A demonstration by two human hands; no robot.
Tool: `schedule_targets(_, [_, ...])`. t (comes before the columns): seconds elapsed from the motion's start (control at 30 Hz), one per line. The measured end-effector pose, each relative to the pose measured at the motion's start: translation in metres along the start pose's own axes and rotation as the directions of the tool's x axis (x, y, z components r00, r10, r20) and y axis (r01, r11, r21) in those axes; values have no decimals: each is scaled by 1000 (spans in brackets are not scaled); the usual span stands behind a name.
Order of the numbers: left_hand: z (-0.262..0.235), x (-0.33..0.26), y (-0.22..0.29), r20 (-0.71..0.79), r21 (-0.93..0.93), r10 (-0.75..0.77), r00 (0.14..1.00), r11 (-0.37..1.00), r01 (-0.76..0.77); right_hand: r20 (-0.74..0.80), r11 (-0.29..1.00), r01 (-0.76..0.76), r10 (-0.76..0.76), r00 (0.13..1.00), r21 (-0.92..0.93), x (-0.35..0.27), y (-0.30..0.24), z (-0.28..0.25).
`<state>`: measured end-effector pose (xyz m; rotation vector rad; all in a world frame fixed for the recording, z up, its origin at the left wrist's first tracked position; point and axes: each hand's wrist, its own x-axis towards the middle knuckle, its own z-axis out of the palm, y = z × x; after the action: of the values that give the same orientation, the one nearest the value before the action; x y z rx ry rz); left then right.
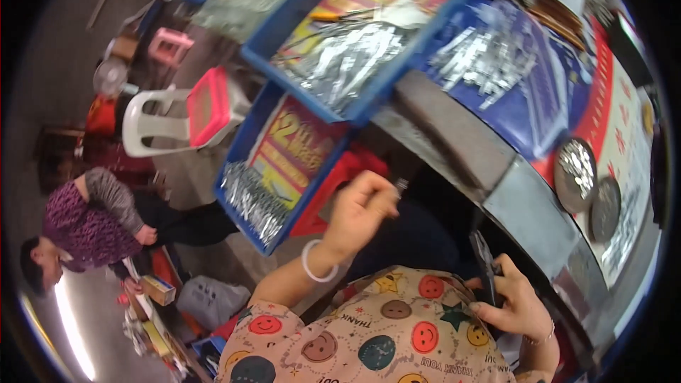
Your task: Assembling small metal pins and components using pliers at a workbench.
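My left hand [363, 211], with a white bangle at the wrist, is closed in a pinch over my lap. At its fingertips shows a small shiny metal piece [402, 185], too blurred to tell its kind. My right hand [516, 303] is wrapped round a dark pliers-like tool [483, 255], whose narrow end points up toward the bench edge. To the left of my left hand is a blue tray [225, 174] with a heap of thin silvery strips [255, 202] on printed paper. Beyond it, a larger blue tray [259, 39] bears more flat metal strips [347, 57].
Ahead on the bench lie loose metal strips [489, 57] on a blue sheet. A brown block [454, 128] and a grey metal plate [528, 202] line its near edge. Round dishes [574, 174] stand at the right. A white chair [159, 124] and another person [92, 227] are at the left.
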<state>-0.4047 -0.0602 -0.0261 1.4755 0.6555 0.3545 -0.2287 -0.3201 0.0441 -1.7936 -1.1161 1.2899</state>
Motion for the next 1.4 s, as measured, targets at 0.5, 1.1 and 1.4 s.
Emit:
schedule_targets(0.5, [-270,-110,-82,-437,853,391,810,467,235,63,988,19,-10,998,-150,35,-23,19])
schedule_targets(1.1, [106,-13,156,780,30,626,28,7,-1000,15,991,-6,9,1000,-134,-16,8,22])
schedule_targets(1.4, [98,73,171,715,193,609,344,300,-934,-77,993,109,-105,992,47,-27,35,-5])
